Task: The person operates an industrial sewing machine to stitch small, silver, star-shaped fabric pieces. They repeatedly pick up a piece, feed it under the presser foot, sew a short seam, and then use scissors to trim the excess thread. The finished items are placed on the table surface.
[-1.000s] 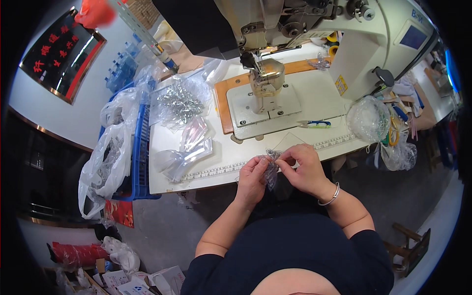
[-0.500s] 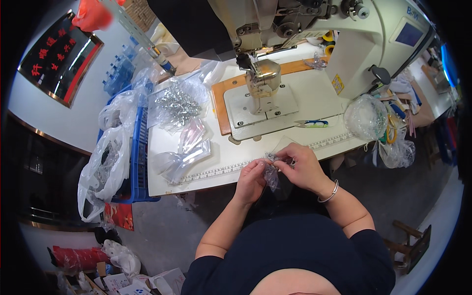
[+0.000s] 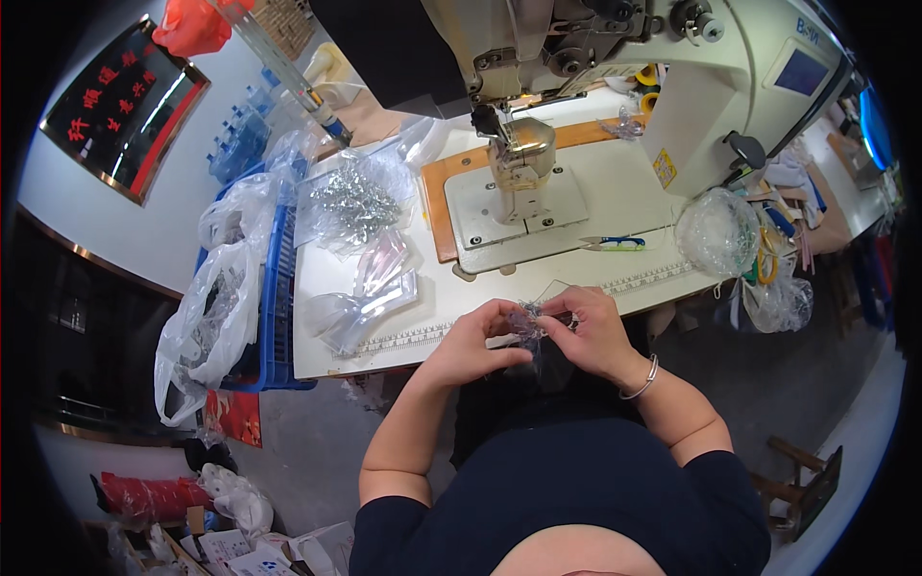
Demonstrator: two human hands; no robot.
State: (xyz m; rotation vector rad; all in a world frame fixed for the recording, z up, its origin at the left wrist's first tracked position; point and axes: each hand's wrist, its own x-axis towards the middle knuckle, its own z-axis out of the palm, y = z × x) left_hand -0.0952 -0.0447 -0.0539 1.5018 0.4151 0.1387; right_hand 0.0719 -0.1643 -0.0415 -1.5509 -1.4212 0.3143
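At the near edge of the table, my right hand (image 3: 597, 334) pinches a small crumpled clear plastic piece (image 3: 526, 324) with a silvery sheen. My left hand (image 3: 469, 348) is beside it, its fingertips against the plastic's left side and its thumb spread away below. Part of the piece is hidden by the fingers, so its exact kind does not show. Just beyond my hands stands a post-bed sewing machine (image 3: 523, 158). A ruler strip (image 3: 403, 335) runs along the table's near edge.
On the left lie a pile of small silvery pieces (image 3: 355, 199) and clear plastic strips (image 3: 370, 300). Small thread snips (image 3: 615, 243) rest by the machine base. Blue crates (image 3: 279, 288) with plastic bags flank the table; a clear bundle (image 3: 715, 233) sits right. A wooden stool (image 3: 802, 480) stands lower right.
My left hand has opened from a pinch, its thumb moving down and away from its fingers. My right hand keeps its pinch on the plastic piece. The view has shifted slightly.
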